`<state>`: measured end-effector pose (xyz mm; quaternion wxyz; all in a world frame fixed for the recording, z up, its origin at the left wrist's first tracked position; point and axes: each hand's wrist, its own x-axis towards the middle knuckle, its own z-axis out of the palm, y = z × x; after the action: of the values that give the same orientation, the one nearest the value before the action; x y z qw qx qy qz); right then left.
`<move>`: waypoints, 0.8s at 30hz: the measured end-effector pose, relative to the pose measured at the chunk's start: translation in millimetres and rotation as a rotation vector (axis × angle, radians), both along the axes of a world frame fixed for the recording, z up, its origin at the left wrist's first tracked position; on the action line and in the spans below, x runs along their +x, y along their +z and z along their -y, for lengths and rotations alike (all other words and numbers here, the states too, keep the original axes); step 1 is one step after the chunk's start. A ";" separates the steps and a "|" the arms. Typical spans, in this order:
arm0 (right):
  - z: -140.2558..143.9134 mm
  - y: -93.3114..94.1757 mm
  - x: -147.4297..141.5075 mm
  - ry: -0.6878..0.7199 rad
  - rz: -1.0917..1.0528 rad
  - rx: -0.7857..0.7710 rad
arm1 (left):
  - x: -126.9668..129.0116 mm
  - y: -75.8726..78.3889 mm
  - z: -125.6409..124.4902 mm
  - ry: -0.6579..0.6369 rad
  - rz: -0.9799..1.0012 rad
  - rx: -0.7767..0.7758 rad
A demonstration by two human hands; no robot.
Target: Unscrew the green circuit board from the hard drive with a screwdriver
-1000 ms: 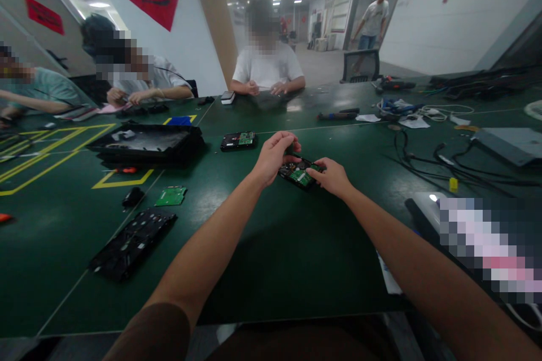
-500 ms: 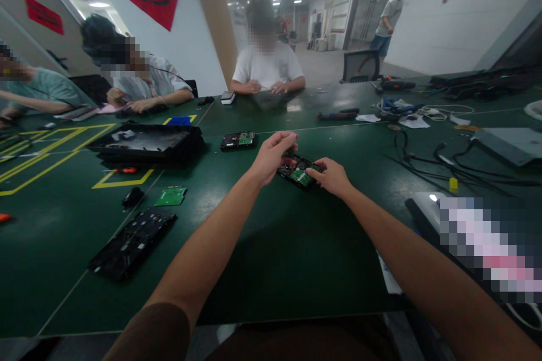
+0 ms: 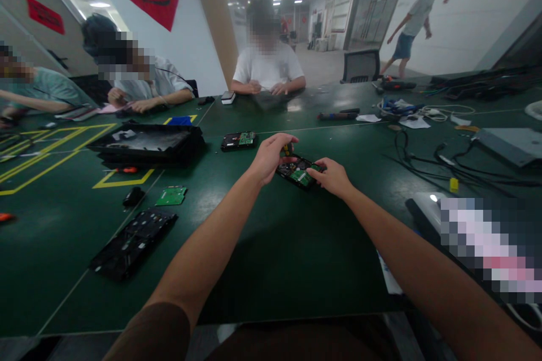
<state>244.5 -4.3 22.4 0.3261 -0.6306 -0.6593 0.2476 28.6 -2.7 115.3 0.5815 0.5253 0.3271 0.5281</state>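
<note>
In front of me on the green table lies a hard drive (image 3: 295, 172) with a green circuit board facing up. My right hand (image 3: 332, 176) grips its right edge, thumb over the board. My left hand (image 3: 273, 158) is curled above the drive's far left part, around a small screwdriver (image 3: 288, 149) with a black and yellow handle held upright. The screwdriver's tip is hidden by my hand. Farther back to the left sits another hard drive (image 3: 238, 140) with part of its board showing. A loose green circuit board (image 3: 171, 196) lies to the left.
A dark hard drive casing (image 3: 133, 242) lies at near left, with a black tray (image 3: 146, 144) beyond it. Black cables (image 3: 449, 163) and a grey metal box (image 3: 514, 145) are on the right. Across the table sits a person (image 3: 269, 65); others sit left. One person (image 3: 412, 25) walks behind.
My left fingers have shifted and opened slightly, so the black and yellow handle now shows. My right hand and the drive stay in place. The person behind has moved right.
</note>
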 end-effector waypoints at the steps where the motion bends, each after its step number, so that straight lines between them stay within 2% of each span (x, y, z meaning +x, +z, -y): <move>1: -0.1 -0.2 0.1 0.002 -0.006 -0.003 | 0.4 -0.2 0.2 -0.015 0.008 -0.014; 8: 0.2 -0.8 -0.1 0.004 -0.034 -0.006 | 5.1 -3.6 0.2 -0.038 0.121 -0.078; 14: -0.3 -2.5 1.0 0.016 -0.029 0.004 | -0.8 0.4 -1.8 0.026 0.046 -0.034; 20: -1.7 -4.8 1.0 0.007 -0.039 0.002 | 5.1 -2.1 1.5 -0.061 0.092 -0.091; 24: -1.4 -4.4 1.0 0.013 -0.039 0.000 | 6.9 -2.5 1.8 -0.026 0.120 -0.095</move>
<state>245.5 -2.8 18.0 0.3371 -0.6213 -0.6570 0.2621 35.5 -4.5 112.9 0.6310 0.4689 0.3094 0.5350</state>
